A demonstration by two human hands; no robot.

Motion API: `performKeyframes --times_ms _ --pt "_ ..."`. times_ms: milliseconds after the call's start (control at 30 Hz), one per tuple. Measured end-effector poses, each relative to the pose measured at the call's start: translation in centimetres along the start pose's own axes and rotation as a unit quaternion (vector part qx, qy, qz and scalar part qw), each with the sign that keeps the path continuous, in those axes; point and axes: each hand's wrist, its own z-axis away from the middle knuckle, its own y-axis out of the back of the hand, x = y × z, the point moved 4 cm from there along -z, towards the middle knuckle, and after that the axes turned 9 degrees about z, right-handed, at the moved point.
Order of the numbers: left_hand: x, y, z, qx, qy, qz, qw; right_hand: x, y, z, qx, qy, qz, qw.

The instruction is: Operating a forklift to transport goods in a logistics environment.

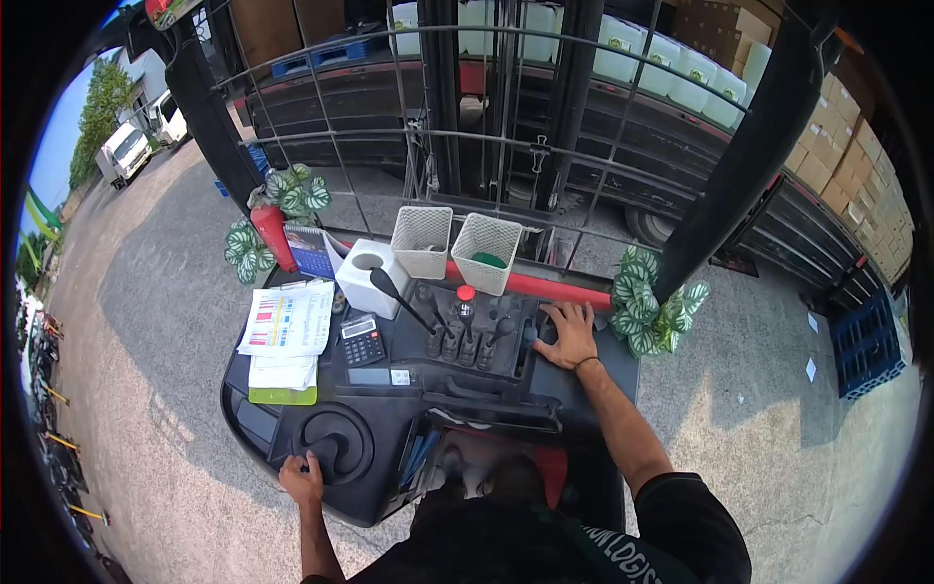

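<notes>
My left hand (302,478) is closed at the lower left rim of a small black steering wheel (366,450); what lies inside the fingers is mostly hidden. My right hand (569,337) rests on the right end of the dark console (593,394), fingers spread, with the thumb beside a small dark control. Left of that hand stand several black levers (452,336), one topped by a red cap (466,292). A calculator (361,341) lies left of the levers. Printed sheets (286,321) rest on a green clipboard (282,395).
Two white baskets (421,241) and a white tissue box (373,277) line the console's front. Leafy plants (637,302) flank it, with a red extinguisher (273,237) at left. Beyond the wire guard (341,131) stands a truck bed with white jugs (623,49). Blue pallets (869,343) stand at right.
</notes>
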Motion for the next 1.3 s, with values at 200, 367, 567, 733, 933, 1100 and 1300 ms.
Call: performKeyframes --times_ms 200,367,567,733,933,1100,1300 --pt "-1.0 -3.6 -0.6 0.018 0.002 0.044 0.999 2.4 -2.5 -2.0 0.005 0.029 -0.006 1.0" --pt "-0.5 -5.0 -0.9 0.003 0.014 -0.008 1.0 4.0 -2.8 -2.0 -0.022 0.026 -0.012 0.999" --pt "0.1 -4.9 -1.8 0.041 0.016 0.005 0.999 3.9 -1.6 -2.6 -0.027 0.045 -0.017 0.998" --pt "1.8 -4.7 -2.4 0.065 0.03 0.067 0.995 3.6 -0.9 -3.5 -0.006 0.012 -0.019 1.0" --pt "0.1 -2.9 0.1 0.035 0.04 0.002 0.999 2.0 0.3 -2.4 -0.007 0.014 -0.005 1.0" --pt "-0.3 0.8 0.2 0.086 0.052 0.022 0.995 -0.5 0.5 -0.4 -0.024 0.02 -0.01 0.999" --pt "-1.8 -3.3 -1.4 0.087 0.072 0.017 0.993 1.5 -1.8 -2.2 0.009 0.03 -0.002 1.0"
